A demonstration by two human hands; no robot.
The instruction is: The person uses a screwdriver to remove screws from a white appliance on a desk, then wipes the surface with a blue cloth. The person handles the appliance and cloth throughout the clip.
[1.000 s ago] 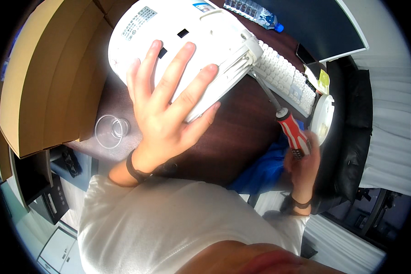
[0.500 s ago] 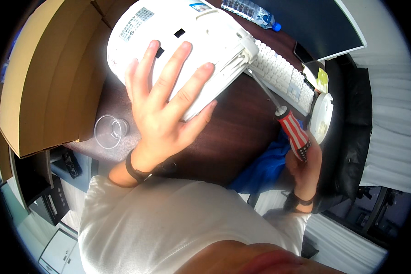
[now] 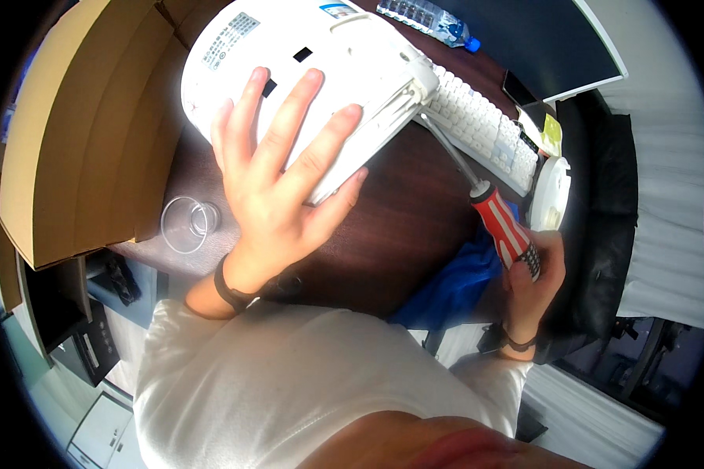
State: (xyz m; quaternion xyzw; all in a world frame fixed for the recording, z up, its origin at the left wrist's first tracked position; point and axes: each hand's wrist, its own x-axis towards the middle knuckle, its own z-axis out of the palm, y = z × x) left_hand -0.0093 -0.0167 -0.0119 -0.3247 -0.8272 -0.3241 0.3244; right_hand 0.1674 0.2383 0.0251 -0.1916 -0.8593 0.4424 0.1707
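A white rounded appliance (image 3: pixel 368 70) lies tipped over on the dark table, with a printed label and small dark slots on its shell. Flat against that shell rests my left hand (image 3: pixel 278 172), fingers spread and the thumb along the lower edge. My right hand (image 3: pixel 536 273) has its fingers closed round the butt end of a screwdriver (image 3: pixel 499 219) with a red and white striped handle. The screwdriver's shaft points up and left to the appliance's hinge-like end. Whether its tip touches there, I cannot tell.
Behind the appliance lie a white keyboard (image 3: pixel 485 125), a water bottle (image 3: pixel 430 23) and a monitor (image 3: pixel 555 47). A round white part (image 3: pixel 551 191) sits at the right. A clear cup (image 3: pixel 189 224) and a cardboard box (image 3: pixel 94 148) stand left; blue cloth (image 3: pixel 454 285) hangs at the near edge.
My right hand has shifted slightly right and turned its grip on the screwdriver; the handle's pattern shows rotated. The appliance and my left hand have moved slightly left.
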